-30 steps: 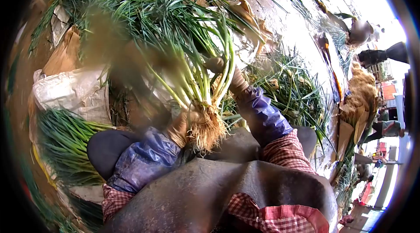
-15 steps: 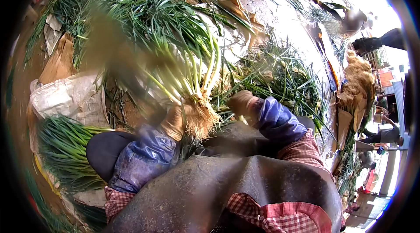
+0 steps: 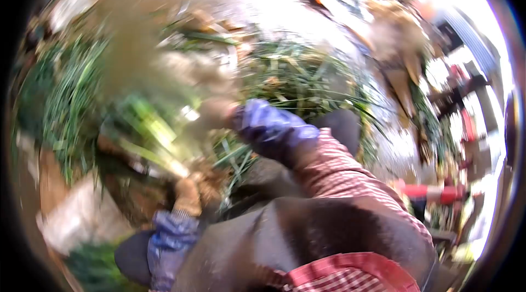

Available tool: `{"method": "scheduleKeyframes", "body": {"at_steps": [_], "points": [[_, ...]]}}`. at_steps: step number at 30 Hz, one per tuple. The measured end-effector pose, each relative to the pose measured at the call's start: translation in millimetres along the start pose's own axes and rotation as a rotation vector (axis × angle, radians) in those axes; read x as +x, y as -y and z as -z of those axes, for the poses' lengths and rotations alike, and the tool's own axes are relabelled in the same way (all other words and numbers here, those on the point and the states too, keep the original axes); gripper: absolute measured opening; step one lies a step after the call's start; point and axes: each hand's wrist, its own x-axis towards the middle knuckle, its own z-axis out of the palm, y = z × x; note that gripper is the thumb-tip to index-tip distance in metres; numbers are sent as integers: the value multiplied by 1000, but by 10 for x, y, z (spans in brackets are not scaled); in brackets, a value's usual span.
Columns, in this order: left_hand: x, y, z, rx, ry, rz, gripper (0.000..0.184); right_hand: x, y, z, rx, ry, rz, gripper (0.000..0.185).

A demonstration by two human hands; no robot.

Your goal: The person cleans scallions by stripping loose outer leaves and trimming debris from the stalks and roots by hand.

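Motion smears the picture. My left hand (image 3: 187, 196), gloved, is low at centre-left, closed around the root end of a bunch of green onions (image 3: 159, 133). White stalks and green leaves fan up and left from it, and tan roots (image 3: 211, 182) hang on its right side. My right hand (image 3: 213, 112), also gloved, reaches across above the roots, near the stalks. Its fingers are blurred, so whether they hold anything cannot be made out.
Loose green leaves (image 3: 296, 78) are heaped beyond my right arm. More long onions (image 3: 74, 105) lie at the left, above a white sack (image 3: 82, 215). Another green bundle (image 3: 96, 264) is at lower left. A red and white object (image 3: 433, 192) stands at right.
The view has swung and blurred. My right hand went from the stalks to beside my knee, and is now left over the bunch. My left hand still grips the bunch, its leaves now pointing up-left.
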Motion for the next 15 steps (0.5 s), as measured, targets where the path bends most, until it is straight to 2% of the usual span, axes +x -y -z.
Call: {"method": "scheduleKeyframes", "body": {"at_steps": [1, 2, 4, 6, 9, 10, 12, 13, 14, 15], "points": [[127, 27, 7, -75, 109, -53, 29, -167, 132, 68, -18, -16, -147, 64], [252, 51, 4, -155, 222, -98, 30, -287, 60, 305, 87, 0, -165, 61], [269, -16, 29, -51, 196, -119, 31, -75, -135, 227, 253, 73, -155, 45], [221, -88, 20, 74, 148, -128, 32, 200, -219, 141, -104, 314, 22, 32], [105, -133, 7, 239, 103, -141, 34, -167, -50, 205, 229, 6, -98, 25], [77, -139, -11, 292, 94, -145, 34, -240, -51, 159, 230, 13, -98, 25], [60, -122, -9, 316, 78, -151, 36, -334, -34, 83, 529, -266, 91, 20], [124, -90, -13, 278, 85, -156, 37, -363, -4, 69, 424, -355, 162, 19], [170, -69, 6, 240, 90, -162, 37, -350, 26, 82, 503, -266, 169, 21], [207, -64, 30, 208, 87, -173, 38, -343, 71, 57, 494, -347, 209, 21]]}}
